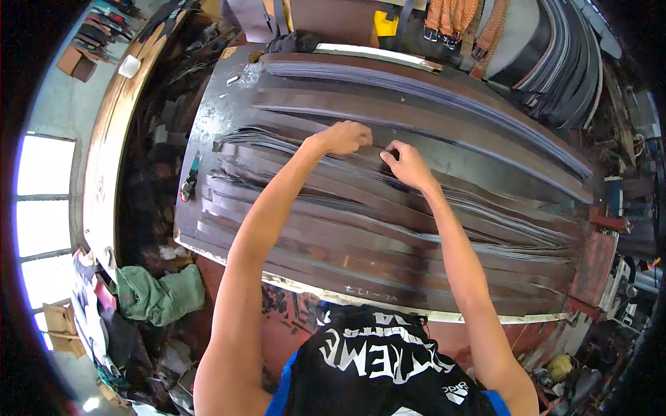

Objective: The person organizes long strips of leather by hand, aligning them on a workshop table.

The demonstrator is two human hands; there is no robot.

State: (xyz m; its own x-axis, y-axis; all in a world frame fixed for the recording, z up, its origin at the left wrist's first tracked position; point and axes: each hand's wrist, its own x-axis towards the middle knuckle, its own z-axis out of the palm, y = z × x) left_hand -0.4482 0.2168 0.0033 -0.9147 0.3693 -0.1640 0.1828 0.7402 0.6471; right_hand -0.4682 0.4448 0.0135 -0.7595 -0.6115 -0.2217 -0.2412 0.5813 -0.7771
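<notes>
— Strips (388, 208) of dark leather, where exactly?
— Fanned across the counter (208, 125). The left hand (345, 136), curled, and the right hand (406, 164), fingers pressed together, both pinch one strip mid-pile. No containers visible.

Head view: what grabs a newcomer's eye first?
The long dark strips, laid in overlapping rows across the big table that fills the middle. Both hands meet at the centre: the left hand and the right hand pinch at a strip edge, arms stretched forward. Behind the table at top right hang tan belts with buckles, and a green cloth lies on the floor at lower left.
</notes>
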